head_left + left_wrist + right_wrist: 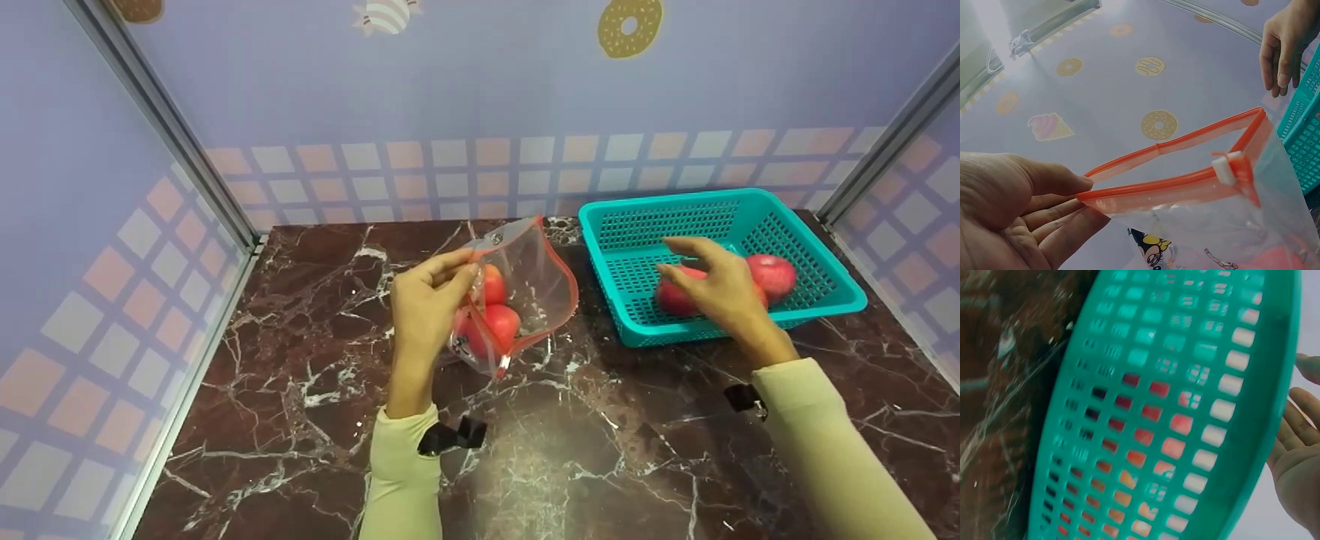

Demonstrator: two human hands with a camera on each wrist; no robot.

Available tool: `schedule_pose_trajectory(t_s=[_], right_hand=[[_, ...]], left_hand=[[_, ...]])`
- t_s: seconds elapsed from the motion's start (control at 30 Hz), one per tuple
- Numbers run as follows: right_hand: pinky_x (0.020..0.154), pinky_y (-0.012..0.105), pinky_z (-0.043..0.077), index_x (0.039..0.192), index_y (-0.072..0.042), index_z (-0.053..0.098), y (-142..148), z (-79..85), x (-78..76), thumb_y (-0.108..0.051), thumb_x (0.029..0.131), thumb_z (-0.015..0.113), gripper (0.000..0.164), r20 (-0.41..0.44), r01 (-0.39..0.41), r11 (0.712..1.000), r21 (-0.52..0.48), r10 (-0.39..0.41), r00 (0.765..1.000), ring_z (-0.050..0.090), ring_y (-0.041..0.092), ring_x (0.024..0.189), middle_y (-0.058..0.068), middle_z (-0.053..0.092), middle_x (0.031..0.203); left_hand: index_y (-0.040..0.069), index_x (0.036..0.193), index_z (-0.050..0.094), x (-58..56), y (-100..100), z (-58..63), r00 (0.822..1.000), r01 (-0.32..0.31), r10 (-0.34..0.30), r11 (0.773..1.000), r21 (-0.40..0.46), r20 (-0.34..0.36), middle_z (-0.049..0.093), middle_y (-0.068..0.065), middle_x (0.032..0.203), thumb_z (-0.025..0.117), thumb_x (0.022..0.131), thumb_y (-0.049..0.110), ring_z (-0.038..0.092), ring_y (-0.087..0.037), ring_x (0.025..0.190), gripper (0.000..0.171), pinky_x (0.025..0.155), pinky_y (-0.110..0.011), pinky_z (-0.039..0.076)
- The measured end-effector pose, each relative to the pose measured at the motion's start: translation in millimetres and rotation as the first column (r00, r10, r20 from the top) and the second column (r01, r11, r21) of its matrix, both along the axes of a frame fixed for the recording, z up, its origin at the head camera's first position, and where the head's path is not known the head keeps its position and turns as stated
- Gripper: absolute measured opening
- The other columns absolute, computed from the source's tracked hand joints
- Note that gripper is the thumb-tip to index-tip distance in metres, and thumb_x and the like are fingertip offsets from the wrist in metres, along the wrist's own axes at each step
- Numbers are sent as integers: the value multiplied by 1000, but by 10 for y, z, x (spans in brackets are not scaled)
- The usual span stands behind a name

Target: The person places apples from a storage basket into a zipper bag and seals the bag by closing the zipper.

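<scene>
My left hand (425,304) pinches the orange-edged rim of a clear zip bag (536,289) between thumb and fingers. The bag's mouth gapes, and a white slider (1225,170) sits on its zip in the left wrist view. Inside the bag lie several red apples (496,324). Over the turquoise basket (628,330) hovers my right hand (724,289), thumb and fingers spread apart with nothing held. Below it, a red apple (677,298) is partly covered by the hand. Another apple (772,276) rests to its right in the basket.
Everything stands on a dark marbled tabletop (315,450). A lilac back wall (495,90) with tile and sweet prints rises behind. Side panels (97,285) close in the left and right edges. The basket stands near the right panel.
</scene>
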State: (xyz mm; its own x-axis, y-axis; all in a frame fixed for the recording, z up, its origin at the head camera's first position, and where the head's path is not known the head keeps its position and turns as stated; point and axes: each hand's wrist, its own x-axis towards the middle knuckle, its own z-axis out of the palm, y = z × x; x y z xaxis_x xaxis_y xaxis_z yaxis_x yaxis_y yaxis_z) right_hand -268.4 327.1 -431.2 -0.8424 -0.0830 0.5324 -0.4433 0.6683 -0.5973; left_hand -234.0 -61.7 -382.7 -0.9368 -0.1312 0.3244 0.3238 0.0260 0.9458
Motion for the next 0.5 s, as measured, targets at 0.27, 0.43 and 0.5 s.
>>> schedule_pose_trajectory(t_s=[0.27, 0.43, 0.5], right_hand=[[105, 55, 54, 137, 3, 67, 195, -24, -29, -8, 95, 82, 45, 109, -5, 999, 41, 0, 994, 63, 40, 125, 23, 67, 135], [102, 67, 51, 137, 6, 65, 321, -96, -64, -5, 95, 81, 47, 151, -15, 996, 92, 0, 989, 61, 48, 124, 28, 64, 136], [101, 68, 51, 137, 7, 65, 377, -124, -74, -6, 95, 82, 47, 173, -22, 992, 124, 0, 985, 61, 52, 122, 29, 63, 137]], left_hand=[[-4, 111, 80, -2, -5, -3, 1000, -2, 2, 1000, -5, 6, 79, -17, 102, 79, 93, -3, 78, -24, 86, 18, 70, -28, 66], [-4, 111, 80, -8, -12, -16, 1000, 1, -1, 999, -35, -16, 80, -15, 102, 79, 94, -2, 78, -24, 84, 17, 69, -28, 66], [-4, 111, 80, -9, -15, -22, 1000, 5, -5, 999, -38, -21, 80, -15, 101, 78, 95, -2, 78, -24, 81, 17, 68, -29, 67]])
